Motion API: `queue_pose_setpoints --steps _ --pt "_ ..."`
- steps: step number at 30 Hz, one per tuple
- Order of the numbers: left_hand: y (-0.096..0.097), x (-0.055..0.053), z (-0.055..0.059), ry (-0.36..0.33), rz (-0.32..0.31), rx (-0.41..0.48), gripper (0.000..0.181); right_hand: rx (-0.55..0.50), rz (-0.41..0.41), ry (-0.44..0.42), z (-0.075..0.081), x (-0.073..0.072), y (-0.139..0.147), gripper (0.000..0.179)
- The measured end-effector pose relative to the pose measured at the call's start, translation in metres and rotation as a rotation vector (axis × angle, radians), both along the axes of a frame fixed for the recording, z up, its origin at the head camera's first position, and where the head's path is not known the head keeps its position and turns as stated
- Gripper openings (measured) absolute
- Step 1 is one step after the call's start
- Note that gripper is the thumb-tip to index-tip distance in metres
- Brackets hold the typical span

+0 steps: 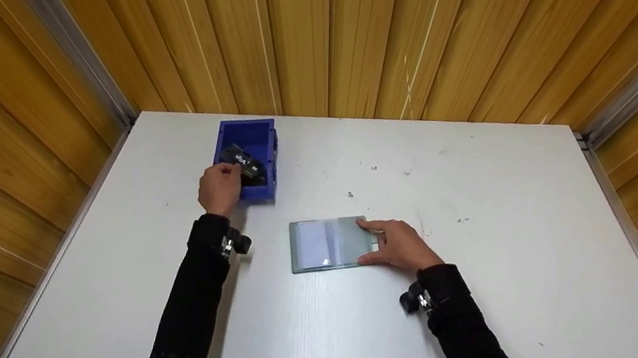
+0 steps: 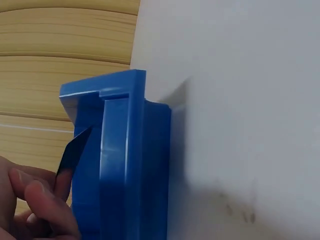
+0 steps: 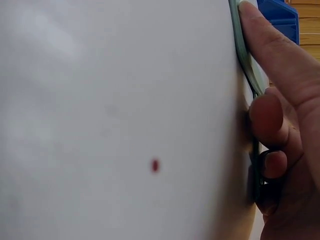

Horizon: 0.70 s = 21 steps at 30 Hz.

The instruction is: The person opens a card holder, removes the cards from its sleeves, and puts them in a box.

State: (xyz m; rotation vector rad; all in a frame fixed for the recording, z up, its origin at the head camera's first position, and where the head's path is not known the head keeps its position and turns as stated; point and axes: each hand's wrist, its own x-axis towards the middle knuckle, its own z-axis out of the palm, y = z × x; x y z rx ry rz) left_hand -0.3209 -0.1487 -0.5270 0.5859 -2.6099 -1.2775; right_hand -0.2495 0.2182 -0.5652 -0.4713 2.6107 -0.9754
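At the back left, my left hand [image 1: 220, 190] reaches over the near rim of a blue plastic bin [image 1: 258, 193]. Its thumb and fingers pinch a dark card [image 2: 74, 150], seen nearly edge-on in the left wrist view. From above, a black card with white "VIP" lettering [image 1: 246, 164] shows at the fingertips, over other dark items in the bin. My right hand [image 1: 406, 245] grips the right end of a pale green card holder [image 1: 319, 244] with clear sleeves, lying on the table. In the right wrist view, fingers curl at the holder's edge [image 3: 241, 47].
A white tabletop [image 1: 511, 231] with a few small dark marks carries everything. Yellow wood-look panels [image 1: 358, 34] rise behind it and on both sides, with grey metal strips at the corners. Each black-sleeved wrist bears a small camera [image 1: 416, 299].
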Motion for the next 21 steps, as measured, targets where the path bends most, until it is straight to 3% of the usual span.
queue_pose_setpoints --steps 4,9,14,21 --pt "-0.002 -0.001 -0.006 -0.068 -0.032 -0.045 0.03 -0.008 0.023 0.032 -0.001 0.0 0.001 0.086" --pt "-0.004 -0.003 -0.006 -0.158 -0.066 -0.105 0.031 -0.027 0.024 0.013 -0.002 0.0 0.001 0.088" --pt "-0.006 -0.009 -0.002 -0.184 -0.112 -0.163 0.035 -0.027 0.004 0.014 -0.001 0.001 0.0 0.088" --pt "-0.01 -0.01 -0.001 -0.211 -0.061 -0.195 0.033 -0.02 -0.002 -0.01 0.0 0.0 0.0 0.088"
